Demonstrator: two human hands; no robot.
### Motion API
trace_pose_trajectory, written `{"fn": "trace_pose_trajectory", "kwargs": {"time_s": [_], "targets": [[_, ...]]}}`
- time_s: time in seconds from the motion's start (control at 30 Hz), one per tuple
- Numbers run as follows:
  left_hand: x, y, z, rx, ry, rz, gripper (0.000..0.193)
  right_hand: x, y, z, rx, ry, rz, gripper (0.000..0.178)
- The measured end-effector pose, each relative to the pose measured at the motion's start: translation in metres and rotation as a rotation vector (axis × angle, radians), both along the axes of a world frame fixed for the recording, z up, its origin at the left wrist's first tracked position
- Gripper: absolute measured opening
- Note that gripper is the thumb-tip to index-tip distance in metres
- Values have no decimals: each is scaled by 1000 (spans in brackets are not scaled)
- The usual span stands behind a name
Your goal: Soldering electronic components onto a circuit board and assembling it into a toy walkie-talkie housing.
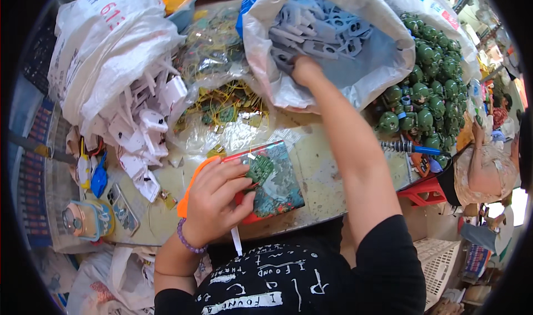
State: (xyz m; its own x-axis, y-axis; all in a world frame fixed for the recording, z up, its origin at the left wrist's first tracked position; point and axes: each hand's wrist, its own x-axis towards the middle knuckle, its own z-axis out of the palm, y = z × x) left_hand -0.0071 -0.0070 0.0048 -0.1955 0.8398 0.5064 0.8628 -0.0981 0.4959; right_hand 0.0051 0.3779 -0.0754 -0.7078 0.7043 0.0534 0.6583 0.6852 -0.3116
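Note:
My left hand (219, 190) is bent over a small green circuit board (261, 169), its fingertips and thumb closed at the board's edge. Beneath the board lies a flat rectangular pad (280, 187) with a mottled teal picture and red edges. From under the same hand an orange piece (190, 192) sticks out to the left, and a narrow white strip (237, 242) points down; most of both is hidden. My right hand (306, 71) reaches into a large white woven sack (260, 54), against grey plastic parts (322, 29). Its fingertips are hidden among them.
White plastic parts (150, 121) spill from another sack (111, 48) at left. Behind my left hand lie wired circuit boards (222, 107) in clear plastic. Dark green rounded parts (425, 93) are heaped right, near a blue-handled screwdriver (425, 149). A phone (123, 208) and jar (89, 219) stand left.

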Motion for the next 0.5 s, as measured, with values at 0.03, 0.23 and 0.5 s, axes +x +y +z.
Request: {"fn": "trace_pose_trajectory", "kwargs": {"time_s": [0.03,0.23,0.5], "targets": [[0,2,1,38,-3,-10,23,7,-3,11,46,-106,-72,33],[16,18,11,-67,83,93,32,99,-69,83,-32,221,-75,32],[8,15,19,-216,-269,213,41,168,-159,91,-374,715,508,18]]}}
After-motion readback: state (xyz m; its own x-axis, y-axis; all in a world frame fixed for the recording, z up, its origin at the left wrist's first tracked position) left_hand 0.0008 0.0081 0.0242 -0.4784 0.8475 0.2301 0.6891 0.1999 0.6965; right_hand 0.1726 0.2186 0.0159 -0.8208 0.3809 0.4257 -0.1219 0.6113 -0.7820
